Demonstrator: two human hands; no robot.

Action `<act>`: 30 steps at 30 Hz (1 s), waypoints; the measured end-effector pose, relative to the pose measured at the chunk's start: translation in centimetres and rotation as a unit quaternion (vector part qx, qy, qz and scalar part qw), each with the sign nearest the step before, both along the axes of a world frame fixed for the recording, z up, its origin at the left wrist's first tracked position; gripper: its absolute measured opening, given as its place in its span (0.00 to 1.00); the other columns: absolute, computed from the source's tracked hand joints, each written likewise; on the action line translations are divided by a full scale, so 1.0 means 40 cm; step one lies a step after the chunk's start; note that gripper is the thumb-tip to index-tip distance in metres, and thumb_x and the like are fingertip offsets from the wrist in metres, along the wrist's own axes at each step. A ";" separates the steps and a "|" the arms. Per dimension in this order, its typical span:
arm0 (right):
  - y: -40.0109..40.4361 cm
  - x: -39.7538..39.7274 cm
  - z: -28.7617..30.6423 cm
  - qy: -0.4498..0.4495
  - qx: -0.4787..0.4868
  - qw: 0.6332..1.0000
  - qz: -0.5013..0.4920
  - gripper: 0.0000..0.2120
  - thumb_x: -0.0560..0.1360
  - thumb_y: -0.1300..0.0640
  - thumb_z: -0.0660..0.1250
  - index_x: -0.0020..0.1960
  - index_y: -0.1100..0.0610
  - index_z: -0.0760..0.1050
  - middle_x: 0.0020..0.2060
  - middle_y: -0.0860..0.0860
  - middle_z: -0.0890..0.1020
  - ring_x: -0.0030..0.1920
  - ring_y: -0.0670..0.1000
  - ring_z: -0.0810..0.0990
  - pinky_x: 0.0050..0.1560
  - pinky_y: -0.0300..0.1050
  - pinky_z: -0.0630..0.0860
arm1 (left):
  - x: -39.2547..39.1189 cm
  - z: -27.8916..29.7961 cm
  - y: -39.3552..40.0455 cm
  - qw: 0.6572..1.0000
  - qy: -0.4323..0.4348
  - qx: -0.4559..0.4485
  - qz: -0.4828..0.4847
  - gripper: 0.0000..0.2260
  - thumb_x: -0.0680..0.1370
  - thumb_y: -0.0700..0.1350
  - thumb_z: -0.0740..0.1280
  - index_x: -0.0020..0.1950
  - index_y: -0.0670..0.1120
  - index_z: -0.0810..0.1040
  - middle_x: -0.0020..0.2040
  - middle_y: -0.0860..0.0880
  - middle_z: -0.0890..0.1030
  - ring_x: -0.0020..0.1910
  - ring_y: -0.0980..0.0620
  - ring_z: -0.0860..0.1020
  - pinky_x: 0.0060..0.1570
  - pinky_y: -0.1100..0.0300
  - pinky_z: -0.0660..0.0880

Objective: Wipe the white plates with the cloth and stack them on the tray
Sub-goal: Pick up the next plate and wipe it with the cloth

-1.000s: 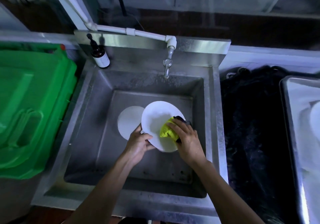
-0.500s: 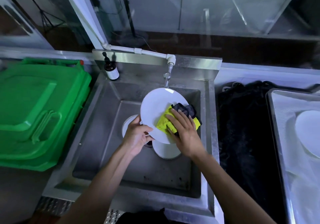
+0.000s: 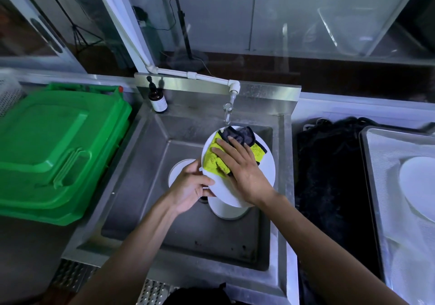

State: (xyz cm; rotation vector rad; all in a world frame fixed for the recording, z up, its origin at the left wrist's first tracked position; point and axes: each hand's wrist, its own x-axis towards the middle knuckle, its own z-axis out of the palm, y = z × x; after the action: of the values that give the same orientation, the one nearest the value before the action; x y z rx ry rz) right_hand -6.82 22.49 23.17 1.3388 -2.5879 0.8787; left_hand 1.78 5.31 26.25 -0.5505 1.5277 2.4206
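White plate point(image 3: 263, 175) round, smooth, held tilted above steel sink point(image 3: 141, 163), just below tap point(image 3: 227, 111). Yellow-and-dark cloth point(image 3: 213, 161) bunched on plate's upper face. Right hand point(image 3: 240, 170) flat on cloth, fingers straight, pressing. Left hand point(image 3: 188, 187) pinches plate's left rim, thumb on top. Two more white plates point(image 3: 229, 210) on sink floor beneath. Brown bottle point(image 3: 158, 101) on sink's back corner. Green bin lid point(image 3: 54, 149) left. Tray point(image 3: 367, 187) right, holding white plate point(image 3: 419, 184).
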 end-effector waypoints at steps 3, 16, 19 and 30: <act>-0.013 -0.005 0.016 0.014 -0.001 1.000 0.016 0.34 0.77 0.69 0.64 0.79 0.51 0.62 0.81 0.48 0.58 0.82 0.55 0.50 0.80 0.59 0.46 | 0.012 0.004 0.004 1.000 0.002 -0.006 0.008 0.20 0.67 0.30 0.67 0.57 0.42 0.79 0.51 0.36 0.82 0.46 0.37 0.81 0.42 0.40 0.82; -0.049 -0.079 0.049 -0.023 -0.053 0.994 -0.094 0.31 0.78 0.66 0.66 0.79 0.50 0.63 0.80 0.47 0.59 0.81 0.53 0.51 0.80 0.60 0.49 | 0.031 0.052 0.034 0.988 -0.019 -0.081 0.132 0.21 0.62 0.32 0.67 0.53 0.40 0.81 0.49 0.39 0.80 0.46 0.38 0.78 0.48 0.28 0.75; -0.033 -0.076 0.025 -0.040 -0.056 0.990 -0.120 0.29 0.79 0.63 0.65 0.78 0.50 0.63 0.80 0.47 0.58 0.81 0.52 0.51 0.80 0.59 0.49 | 0.034 0.053 0.040 0.985 -0.019 -0.090 0.149 0.23 0.61 0.32 0.66 0.55 0.41 0.81 0.48 0.41 0.82 0.45 0.40 0.79 0.46 0.38 0.77; 0.019 0.027 -0.035 -0.163 -0.069 0.966 -0.191 0.25 0.81 0.62 0.63 0.77 0.51 0.66 0.80 0.48 0.61 0.81 0.51 0.53 0.79 0.60 0.50 | 0.014 0.026 0.060 0.976 -0.034 -0.112 0.184 0.24 0.60 0.32 0.66 0.54 0.43 0.82 0.46 0.43 0.84 0.41 0.43 0.81 0.46 0.38 0.81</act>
State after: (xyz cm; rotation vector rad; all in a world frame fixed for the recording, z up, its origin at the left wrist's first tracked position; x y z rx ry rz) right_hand -5.73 23.24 21.75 0.6685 -2.8121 1.2586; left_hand 2.33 7.73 27.27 -1.0344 1.8190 2.4614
